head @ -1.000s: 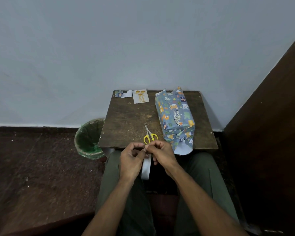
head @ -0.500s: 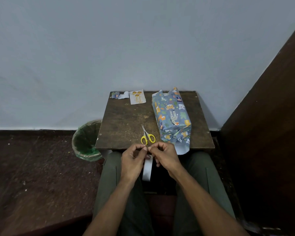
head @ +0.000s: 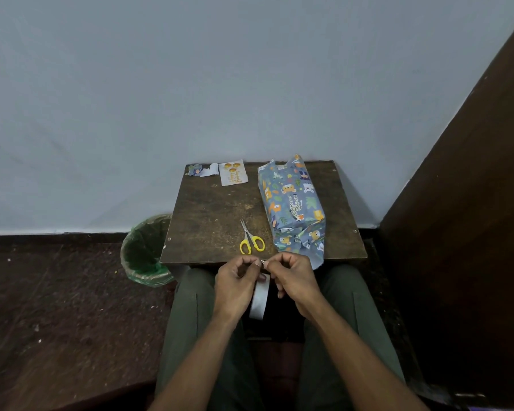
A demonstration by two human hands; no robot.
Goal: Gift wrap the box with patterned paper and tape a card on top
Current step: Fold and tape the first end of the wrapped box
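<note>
The box, wrapped in blue animal-patterned paper, lies lengthwise on the right side of the small wooden table, its two ends loosely folded. A white card with gold balloons lies at the table's far edge. Below the table's near edge, over my lap, my left hand and my right hand meet at the fingertips and both pinch the top of a roll of white tape, which hangs edge-on between them.
Yellow-handled scissors lie shut near the table's front edge, just beyond my hands. A scrap of patterned paper sits at the far left corner. A green-lined bin stands on the floor left of the table. A dark wooden panel rises on the right.
My fingertips have closed together at the top of the tape roll. The view has tilted up a little; the box, card and scissors have not moved.
</note>
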